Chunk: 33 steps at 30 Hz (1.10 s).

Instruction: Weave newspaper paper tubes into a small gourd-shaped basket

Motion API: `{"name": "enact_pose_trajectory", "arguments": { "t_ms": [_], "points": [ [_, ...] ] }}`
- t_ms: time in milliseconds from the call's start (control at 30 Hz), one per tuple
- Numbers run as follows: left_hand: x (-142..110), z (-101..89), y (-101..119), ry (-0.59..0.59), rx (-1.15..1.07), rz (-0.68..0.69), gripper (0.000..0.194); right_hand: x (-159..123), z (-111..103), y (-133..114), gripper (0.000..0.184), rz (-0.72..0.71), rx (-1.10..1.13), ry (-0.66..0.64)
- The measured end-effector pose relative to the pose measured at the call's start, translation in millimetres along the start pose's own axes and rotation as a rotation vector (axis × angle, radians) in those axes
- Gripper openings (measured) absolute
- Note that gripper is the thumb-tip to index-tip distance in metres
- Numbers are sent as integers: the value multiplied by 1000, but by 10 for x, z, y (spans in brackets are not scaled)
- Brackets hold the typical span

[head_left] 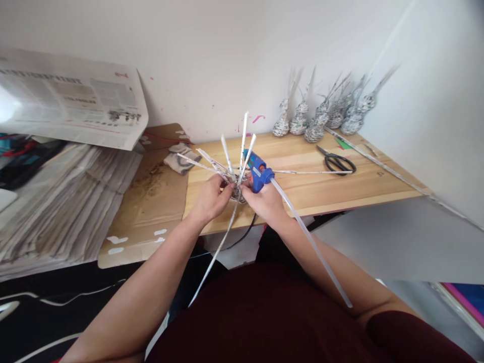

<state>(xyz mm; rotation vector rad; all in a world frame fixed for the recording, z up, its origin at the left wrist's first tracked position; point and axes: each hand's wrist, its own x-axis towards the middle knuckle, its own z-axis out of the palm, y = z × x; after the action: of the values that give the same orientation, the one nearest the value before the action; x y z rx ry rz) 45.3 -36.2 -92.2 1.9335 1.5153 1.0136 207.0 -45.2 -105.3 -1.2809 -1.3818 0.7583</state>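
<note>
Between my hands sits a small woven newspaper piece [238, 197], partly covered by my fingers, with several rolled-paper spokes [242, 143] standing up and fanning out of it. My left hand [215, 197] pinches its left side. My right hand [266, 202] is closed at its right side, thumb against the weave, and also holds a blue glue gun [261, 174]. A long clear glue stick [310, 242] trails from the gun's rear over my right forearm. One long paper strip [216, 252] hangs from the weave toward my lap; another spoke lies to the right, reaching the scissors.
Black-handled scissors [338, 162] lie on the wooden board [302, 194]. Several woven gourd-shaped paper pieces [316, 123] stand against the wall. A crumpled cloth [182, 158] rests on cardboard [159, 201] at left, beside stacked newspaper [71, 201]. A long paper rod [393, 171] crosses the right side.
</note>
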Motion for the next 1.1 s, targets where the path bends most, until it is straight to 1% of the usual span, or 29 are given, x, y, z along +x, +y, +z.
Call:
{"name": "enact_pose_trajectory", "arguments": {
  "t_ms": [133,267,367,467,567,667,833,1000,1100],
  "points": [
    [-14,-32,-69,-52,-130,-21,18,3,-4,13,16,-4,15,4],
    [-34,-44,-18,-86,-246,-45,24,-21,-28,32,15,-57,44,-16],
    [-44,-19,11,-74,-314,-69,26,-50,-47,26,21,-78,34,-39],
    [-49,20,-11,-27,-301,-92,22,-66,-45,17,26,-81,-15,-33],
    [-48,29,-51,-20,-230,-68,21,-65,-33,19,20,-83,-56,-4],
    [-40,3,-64,-61,-210,-57,22,-56,-37,23,15,-86,-62,4],
    [-18,-27,-50,-110,-198,-43,22,-44,-89,11,16,-103,-30,-36],
    [3,-17,-64,-192,-309,-25,24,-40,-119,-15,13,-93,-47,-39],
    [8,-5,-59,-184,-348,-55,26,-30,-114,-5,15,-86,-26,-32]
  ]
}}
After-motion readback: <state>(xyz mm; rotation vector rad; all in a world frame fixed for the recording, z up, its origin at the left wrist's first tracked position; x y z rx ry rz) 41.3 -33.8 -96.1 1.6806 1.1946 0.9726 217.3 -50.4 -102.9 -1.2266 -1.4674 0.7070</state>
